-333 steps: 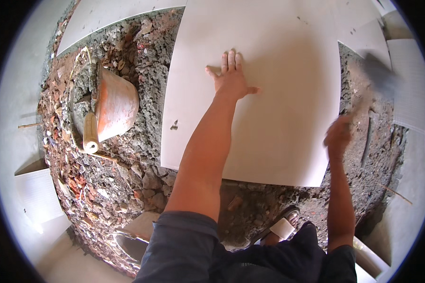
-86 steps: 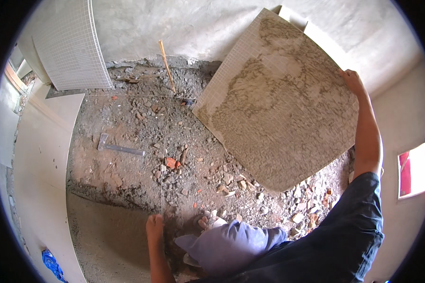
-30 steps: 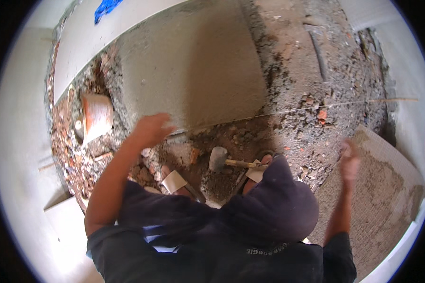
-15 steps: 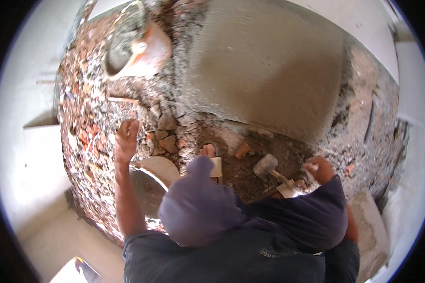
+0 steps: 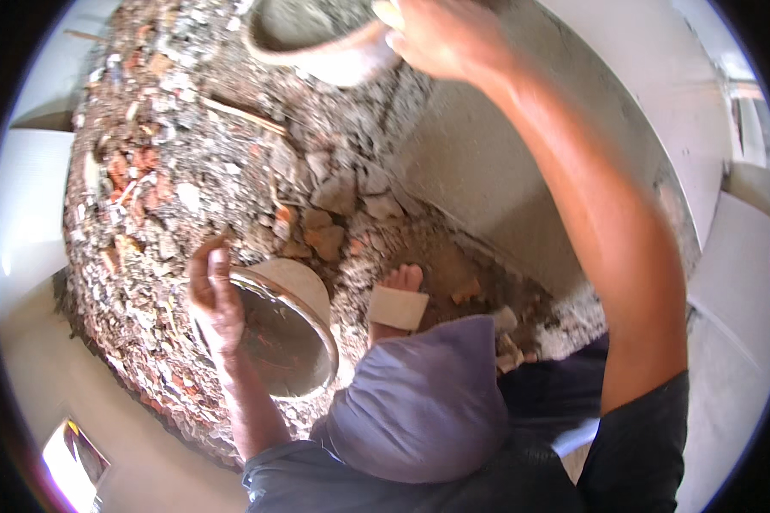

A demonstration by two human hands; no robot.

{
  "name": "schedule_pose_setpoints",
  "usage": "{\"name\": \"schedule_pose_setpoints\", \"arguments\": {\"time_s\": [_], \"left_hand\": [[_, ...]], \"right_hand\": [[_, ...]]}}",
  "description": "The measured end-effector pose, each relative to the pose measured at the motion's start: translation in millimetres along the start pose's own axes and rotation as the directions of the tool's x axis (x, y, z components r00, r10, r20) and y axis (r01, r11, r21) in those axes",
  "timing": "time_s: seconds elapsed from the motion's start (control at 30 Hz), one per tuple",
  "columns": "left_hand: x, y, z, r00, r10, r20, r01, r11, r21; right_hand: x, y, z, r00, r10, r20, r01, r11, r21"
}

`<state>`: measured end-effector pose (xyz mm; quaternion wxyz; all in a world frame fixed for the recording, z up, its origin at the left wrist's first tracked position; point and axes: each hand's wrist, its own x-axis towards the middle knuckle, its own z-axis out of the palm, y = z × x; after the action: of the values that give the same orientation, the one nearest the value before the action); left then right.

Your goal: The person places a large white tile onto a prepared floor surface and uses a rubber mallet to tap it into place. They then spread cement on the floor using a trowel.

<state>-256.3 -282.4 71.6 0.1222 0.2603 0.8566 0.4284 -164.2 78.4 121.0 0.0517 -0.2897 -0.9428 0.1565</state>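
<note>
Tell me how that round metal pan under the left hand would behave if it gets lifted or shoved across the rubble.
The metal pan looks rigid, so it probably won't flex. It sits tilted on loose rubble, so a push would likely make it rock or snag. The left hand grips only one rim; lifted so, it may tip.

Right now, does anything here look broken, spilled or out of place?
Yes: the floor is broken brick and stone rubble. The left hand holds a metal pan tilted on it; the right hand grips an orange bowl.

The right hand (image 5: 441,34) has reached up to the mortar pan (image 5: 321,38); the left hand (image 5: 214,299) now grips the metal bowl (image 5: 287,329).
</note>
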Motion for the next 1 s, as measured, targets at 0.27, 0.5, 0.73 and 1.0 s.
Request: {"name": "schedule_pose_setpoints", "arguments": {"time_s": [0.27, 0.5, 0.73, 1.0], "left_hand": [[17, -39, 11, 0.998, 0.024, -0.051, -0.026, 0.999, -0.046], [44, -2, 100, 0.976, 0.125, 0.180, -0.113, 0.991, -0.077], [13, 23, 158, 0.855, 0.207, 0.475, -0.227, 0.974, -0.015], [-6, 22, 191, 0.770, 0.144, 0.622, -0.208, 0.978, 0.031]], "right_hand": [[-116, 39, -86, 0.940, -0.206, -0.271, 0.245, 0.962, 0.118], [-238, 107, 7, 0.858, 0.510, 0.052, -0.391, 0.586, 0.710], [-373, 263, 81, 0.487, 0.862, 0.139, -0.859, 0.445, 0.253], [-409, 414, 71, 0.181, 0.983, 0.009, -0.975, 0.179, 0.132]]}}
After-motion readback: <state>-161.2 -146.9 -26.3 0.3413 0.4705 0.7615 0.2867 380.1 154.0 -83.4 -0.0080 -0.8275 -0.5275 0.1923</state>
